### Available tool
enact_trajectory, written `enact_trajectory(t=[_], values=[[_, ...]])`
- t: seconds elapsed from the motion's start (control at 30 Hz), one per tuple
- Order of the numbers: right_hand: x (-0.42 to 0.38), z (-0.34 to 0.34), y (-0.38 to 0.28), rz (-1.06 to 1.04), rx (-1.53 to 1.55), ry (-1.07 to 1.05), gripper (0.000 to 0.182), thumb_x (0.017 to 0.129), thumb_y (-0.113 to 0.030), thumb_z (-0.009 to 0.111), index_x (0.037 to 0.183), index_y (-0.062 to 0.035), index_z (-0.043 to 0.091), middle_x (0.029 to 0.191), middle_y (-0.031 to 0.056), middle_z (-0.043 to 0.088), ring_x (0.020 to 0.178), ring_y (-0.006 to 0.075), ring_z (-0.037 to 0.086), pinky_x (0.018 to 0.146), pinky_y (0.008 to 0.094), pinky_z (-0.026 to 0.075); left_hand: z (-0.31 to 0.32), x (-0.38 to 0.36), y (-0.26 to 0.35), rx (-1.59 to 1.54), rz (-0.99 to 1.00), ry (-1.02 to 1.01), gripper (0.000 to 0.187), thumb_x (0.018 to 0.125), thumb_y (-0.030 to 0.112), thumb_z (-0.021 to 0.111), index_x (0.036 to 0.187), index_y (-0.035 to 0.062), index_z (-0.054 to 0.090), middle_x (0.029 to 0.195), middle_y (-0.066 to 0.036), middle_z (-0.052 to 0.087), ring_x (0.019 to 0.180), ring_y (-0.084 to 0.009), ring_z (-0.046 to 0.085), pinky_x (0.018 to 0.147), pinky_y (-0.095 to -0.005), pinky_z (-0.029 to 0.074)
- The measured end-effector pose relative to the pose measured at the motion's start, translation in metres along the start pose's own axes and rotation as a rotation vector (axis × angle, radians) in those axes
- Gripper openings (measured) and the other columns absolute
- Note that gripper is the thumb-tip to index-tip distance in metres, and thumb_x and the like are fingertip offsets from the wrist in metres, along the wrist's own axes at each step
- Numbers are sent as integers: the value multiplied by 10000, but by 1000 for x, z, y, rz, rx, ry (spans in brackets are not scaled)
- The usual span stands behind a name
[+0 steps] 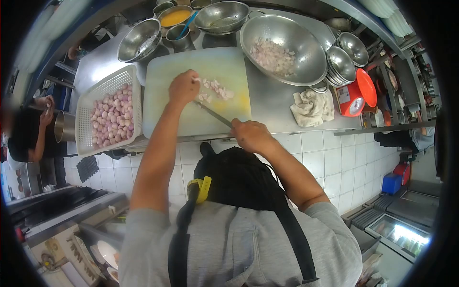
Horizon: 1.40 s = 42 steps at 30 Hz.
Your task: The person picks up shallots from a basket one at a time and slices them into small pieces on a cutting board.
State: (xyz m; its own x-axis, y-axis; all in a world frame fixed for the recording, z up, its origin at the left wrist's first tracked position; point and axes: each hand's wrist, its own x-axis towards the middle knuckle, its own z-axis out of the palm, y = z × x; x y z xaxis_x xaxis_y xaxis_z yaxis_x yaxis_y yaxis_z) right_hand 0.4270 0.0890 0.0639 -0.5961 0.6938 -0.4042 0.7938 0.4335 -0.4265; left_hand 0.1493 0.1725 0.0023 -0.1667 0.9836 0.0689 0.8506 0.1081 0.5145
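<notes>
On a pale cutting board (160, 91), my left hand (184, 87) is closed, its fingers bent together at the left edge of some chopped shallot (220, 90). What those fingers hold is too small to make out. My right hand (251, 136) grips the handle of a knife (215, 115), whose blade points up and left across the board, its tip near my left hand. Left of the board, a white perforated basket (85, 119) holds many peeled shallots (113, 116). A large steel bowl (306, 52) behind the board at the right contains chopped shallot.
Steel bowls (139, 40), a container of yellow liquid (175, 17) and a pot with a blue utensil (180, 38) line the back. A cloth (312, 107), stacked bowls (340, 66) and a red scale (350, 99) are right. Another person (28, 129) stands left.
</notes>
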Motion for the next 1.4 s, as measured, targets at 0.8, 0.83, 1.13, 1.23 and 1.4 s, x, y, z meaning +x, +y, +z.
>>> enact_trajectory(t=[0.8,0.83,1.13,1.23,1.4], values=[[-3,-7,13,22,-6,117,243,1057,-240,543,1110,-5,574,915,236,736,964,435,719,862,556,540,33,-81,-31,-280,336,334,136,891,22,708,1020,64,714,1028,-111,724,912,-331,695,785,-401,566],[-3,-5,14,21,-5,119,239,1056,-237,545,1106,-6,574,910,233,737,961,433,720,858,554,541,34,-79,-30,-305,311,320,134,889,13,706,1014,59,716,1028,-112,724,899,-323,699,768,-388,571],[3,-2,13,-6,-43,156,212,1043,-213,561,1084,-6,576,874,230,733,897,420,732,810,542,556,29,-72,-26,-386,287,260,131,906,-10,686,1010,57,728,1029,-112,708,825,-275,702,690,-336,579],[1,-2,12,-22,-65,192,204,1031,-204,570,1077,-6,578,855,230,729,867,414,737,788,537,563,31,-69,-28,-346,292,263,116,914,9,681,1006,62,729,1021,-111,706,835,-278,701,685,-345,576],[-13,-9,4,-46,-102,227,194,1008,-187,597,1056,0,580,822,234,719,817,403,742,735,522,576,31,-66,-27,-332,299,280,110,915,24,671,998,69,728,1006,-115,711,865,-296,698,714,-363,572]])
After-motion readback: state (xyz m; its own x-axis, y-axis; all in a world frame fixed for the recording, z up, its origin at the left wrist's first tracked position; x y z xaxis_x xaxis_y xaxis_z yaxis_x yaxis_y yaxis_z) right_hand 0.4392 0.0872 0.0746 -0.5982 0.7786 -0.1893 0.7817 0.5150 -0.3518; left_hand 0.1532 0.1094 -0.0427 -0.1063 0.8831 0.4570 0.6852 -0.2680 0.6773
